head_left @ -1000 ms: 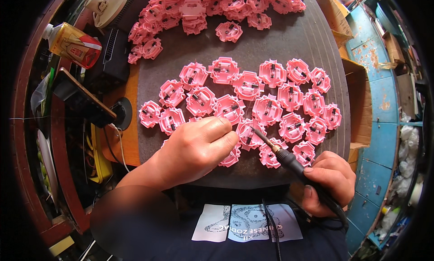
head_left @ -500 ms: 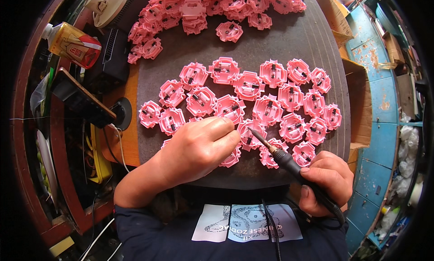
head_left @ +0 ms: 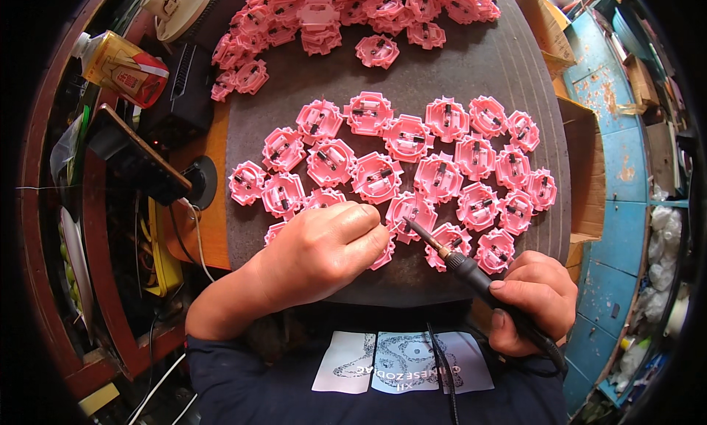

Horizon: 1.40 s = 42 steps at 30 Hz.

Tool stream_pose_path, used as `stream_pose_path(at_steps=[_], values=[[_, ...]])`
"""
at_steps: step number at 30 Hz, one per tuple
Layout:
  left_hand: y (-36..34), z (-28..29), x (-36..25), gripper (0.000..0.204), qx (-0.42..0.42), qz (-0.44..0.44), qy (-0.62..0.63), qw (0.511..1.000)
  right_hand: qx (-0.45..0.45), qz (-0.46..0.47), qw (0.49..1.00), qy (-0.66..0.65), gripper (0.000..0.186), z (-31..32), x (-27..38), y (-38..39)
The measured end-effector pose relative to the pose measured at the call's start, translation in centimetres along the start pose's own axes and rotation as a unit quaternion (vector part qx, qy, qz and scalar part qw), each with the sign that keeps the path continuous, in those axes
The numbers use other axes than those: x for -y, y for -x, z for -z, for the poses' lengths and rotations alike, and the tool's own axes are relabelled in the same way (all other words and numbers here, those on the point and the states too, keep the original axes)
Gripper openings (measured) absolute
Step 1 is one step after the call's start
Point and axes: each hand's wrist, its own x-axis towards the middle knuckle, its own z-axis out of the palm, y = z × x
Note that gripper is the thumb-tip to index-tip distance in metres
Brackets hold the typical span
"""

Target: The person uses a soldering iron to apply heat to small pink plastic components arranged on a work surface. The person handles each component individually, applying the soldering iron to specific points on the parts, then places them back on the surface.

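Observation:
My right hand (head_left: 541, 296) is closed round the black handle of a soldering iron (head_left: 469, 272). Its metal tip points up and left, resting at or just over a pink plastic housing (head_left: 418, 201) with a small black part inside. My left hand (head_left: 320, 241) is pinched beside that same housing, to its left. Whatever lies between those fingertips is too fine to make out. Similar pink housings (head_left: 330, 163) are spread across the dark board, each with small black and clear parts inside. My left hand covers some of them.
More pink housings (head_left: 320, 16) are heaped at the far edge of the dark board (head_left: 471, 64). On the left stand a phone on a stand (head_left: 136, 156), a black box (head_left: 177, 93) and a yellow-red bottle (head_left: 125, 68). Cardboard boxes (head_left: 585, 160) and blue cabinets (head_left: 626, 197) line the right.
The view has shifted slightly. The iron's tip has moved a little down and left over the same housing, and my pinched left hand is slightly lower beside it. Both grips stay the same.

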Motion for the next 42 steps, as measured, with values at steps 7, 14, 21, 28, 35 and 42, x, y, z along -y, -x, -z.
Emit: stream_pose_path(at_steps=[7, 14, 21, 28, 35, 42], values=[[0.06, -0.16, 0.12, 0.027, 0.006, 0.002, 0.0, 1.0, 0.001, 0.005, 1.0, 0.001, 0.033, -0.28, -0.05, 0.02], [-0.04, -0.16, 0.16, 0.027, 0.005, 0.004, 0.006, 1.0, 0.001, 0.007, 1.0, 0.003, 0.033, -0.27, -0.15, 0.15], [-0.04, -0.14, 0.12, 0.027, 0.005, 0.007, -0.002, 1.0, -0.003, 0.006, 1.0, 0.0, 0.034, -0.15, -0.04, 0.0], [-0.12, -0.36, 0.18, 0.027, 0.005, 0.013, 0.001, 1.0, 0.002, 0.005, 1.0, 0.007, 0.031, -0.16, -0.1, -0.01], [-0.23, -0.62, 0.36, 0.028, 0.004, 0.012, 0.005, 1.0, -0.004, 0.008, 1.0, 0.002, 0.03, -0.26, -0.16, 0.15], [-0.12, -0.55, 0.18, 0.028, -0.009, 0.012, -0.005, 1.0, 0.005, 0.0, 1.0, 0.005, 0.03, -0.14, 0.08, 0.04]])
